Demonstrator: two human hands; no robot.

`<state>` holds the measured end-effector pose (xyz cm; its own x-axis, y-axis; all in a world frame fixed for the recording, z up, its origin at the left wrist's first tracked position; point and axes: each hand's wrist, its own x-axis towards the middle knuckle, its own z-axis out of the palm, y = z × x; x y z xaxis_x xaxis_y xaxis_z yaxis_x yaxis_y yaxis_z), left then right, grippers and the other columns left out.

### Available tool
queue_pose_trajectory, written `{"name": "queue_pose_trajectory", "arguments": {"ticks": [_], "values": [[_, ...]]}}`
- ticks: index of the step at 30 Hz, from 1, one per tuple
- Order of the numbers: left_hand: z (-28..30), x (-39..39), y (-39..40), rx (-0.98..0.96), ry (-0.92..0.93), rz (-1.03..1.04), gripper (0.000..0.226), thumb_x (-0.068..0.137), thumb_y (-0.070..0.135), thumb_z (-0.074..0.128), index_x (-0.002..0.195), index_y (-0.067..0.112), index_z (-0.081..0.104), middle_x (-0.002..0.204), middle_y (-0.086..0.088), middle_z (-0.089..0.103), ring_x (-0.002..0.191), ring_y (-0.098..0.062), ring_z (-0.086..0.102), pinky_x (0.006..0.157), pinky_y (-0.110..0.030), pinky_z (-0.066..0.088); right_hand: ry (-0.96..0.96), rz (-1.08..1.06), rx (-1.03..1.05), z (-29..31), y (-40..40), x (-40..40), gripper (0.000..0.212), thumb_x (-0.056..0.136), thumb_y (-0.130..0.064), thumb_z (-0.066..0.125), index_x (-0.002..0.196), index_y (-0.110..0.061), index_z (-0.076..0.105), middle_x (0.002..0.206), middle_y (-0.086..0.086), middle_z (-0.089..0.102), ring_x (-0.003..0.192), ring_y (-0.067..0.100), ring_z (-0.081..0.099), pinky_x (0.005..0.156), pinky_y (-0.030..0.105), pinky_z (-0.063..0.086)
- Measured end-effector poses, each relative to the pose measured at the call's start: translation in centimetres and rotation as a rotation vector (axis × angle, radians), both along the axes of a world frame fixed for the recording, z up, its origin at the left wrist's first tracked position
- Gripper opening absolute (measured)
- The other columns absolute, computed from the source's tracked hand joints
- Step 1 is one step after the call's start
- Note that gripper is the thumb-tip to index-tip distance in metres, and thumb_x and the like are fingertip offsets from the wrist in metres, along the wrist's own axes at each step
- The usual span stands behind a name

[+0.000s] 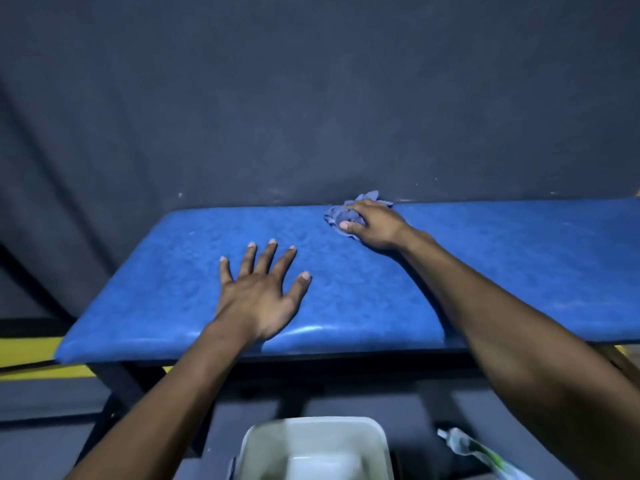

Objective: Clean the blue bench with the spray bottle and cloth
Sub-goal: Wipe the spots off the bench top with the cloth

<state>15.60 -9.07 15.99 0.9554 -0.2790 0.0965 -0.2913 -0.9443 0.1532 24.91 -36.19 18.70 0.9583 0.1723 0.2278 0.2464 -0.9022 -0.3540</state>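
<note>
Under the right hand (375, 225): crumpled cloth (341, 216), gripped and pressed to the blue bench (519, 265) for wiping; left hand (259, 289) beside it, splayed flat and empty, likely bracing.

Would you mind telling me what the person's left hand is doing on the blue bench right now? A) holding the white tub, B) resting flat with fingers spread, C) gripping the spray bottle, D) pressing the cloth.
B: the left hand lies palm down with fingers spread on the blue bench, while the right hand is the one on the crumpled blue cloth.
</note>
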Motion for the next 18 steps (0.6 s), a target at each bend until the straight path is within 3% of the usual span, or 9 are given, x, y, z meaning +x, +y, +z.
{"name": "queue_pose_trajectory", "arguments": {"ticks": [4, 7, 10, 14, 16, 18], "values": [[-0.1, 0.0, 0.3, -0.012, 0.011, 0.002, 0.073, 0.091, 0.076, 0.004, 0.158, 0.047, 0.003, 0.17, 0.014, -0.006, 0.156, -0.017, -0.014, 0.121, -0.061, -0.011, -0.044, 0.209, 0.048, -0.3, -0.4, -11.0, 0.047, 0.097, -0.038, 0.066, 0.141, -0.022, 0.059, 0.149, -0.011, 0.051, 0.139, 0.002, 0.041, 0.108, 0.007, 0.024], [-0.2, 0.0, 0.2, -0.005, 0.014, 0.003, 0.074, 0.09, 0.076, 0.003, 0.158, 0.047, 0.001, 0.169, 0.014, -0.008, 0.156, -0.017, -0.015, 0.12, -0.061, -0.011, 0.053, 0.358, 0.033, -0.4, -2.9, -16.8, 0.053, 0.096, -0.045, 0.066, 0.146, -0.032, 0.053, 0.154, -0.02, 0.044, 0.143, -0.009, 0.033, 0.116, 0.009, 0.021], [-0.3, 0.1, 0.0, -0.01, 0.007, 0.009, 0.074, 0.091, 0.076, 0.003, 0.158, 0.047, 0.0, 0.169, 0.014, -0.008, 0.156, -0.017, -0.015, 0.12, -0.062, -0.012, 0.06, 0.36, 0.016, -0.1, -3.7, -13.7, 0.049, 0.098, -0.044, 0.064, 0.144, -0.031, 0.054, 0.152, -0.016, 0.05, 0.142, -0.003, 0.04, 0.117, 0.016, 0.028], [-0.4, 0.1, 0.1, -0.023, -0.01, 0.002, 0.073, 0.091, 0.076, 0.003, 0.158, 0.047, 0.002, 0.17, 0.014, -0.006, 0.156, -0.017, -0.014, 0.12, -0.061, -0.011, 0.014, 0.165, 0.007, -0.1, -2.4, -2.5, 0.041, 0.1, -0.032, 0.064, 0.138, -0.017, 0.059, 0.148, 0.002, 0.054, 0.139, 0.012, 0.046, 0.114, 0.02, 0.031], [-0.5, 0.2, 0.1, -0.03, -0.019, -0.002, 0.072, 0.091, 0.075, 0.004, 0.158, 0.048, 0.003, 0.17, 0.014, -0.004, 0.156, -0.017, -0.012, 0.12, -0.061, -0.01, 0.028, 0.101, 0.006, 0.1, -0.9, 1.8, 0.038, 0.101, -0.033, 0.059, 0.136, -0.019, 0.061, 0.149, 0.004, 0.052, 0.145, 0.02, 0.04, 0.115, 0.028, 0.027], [-0.6, 0.2, 0.2, -0.034, -0.028, -0.005, 0.07, 0.093, 0.073, 0.004, 0.158, 0.047, 0.003, 0.17, 0.014, -0.003, 0.156, -0.016, -0.011, 0.121, -0.061, -0.009, 0.052, 0.083, -0.013, 0.1, 0.5, 3.6, 0.034, 0.103, -0.032, 0.056, 0.134, -0.02, 0.063, 0.147, 0.002, 0.054, 0.147, 0.018, 0.037, 0.116, 0.025, 0.02]]}}
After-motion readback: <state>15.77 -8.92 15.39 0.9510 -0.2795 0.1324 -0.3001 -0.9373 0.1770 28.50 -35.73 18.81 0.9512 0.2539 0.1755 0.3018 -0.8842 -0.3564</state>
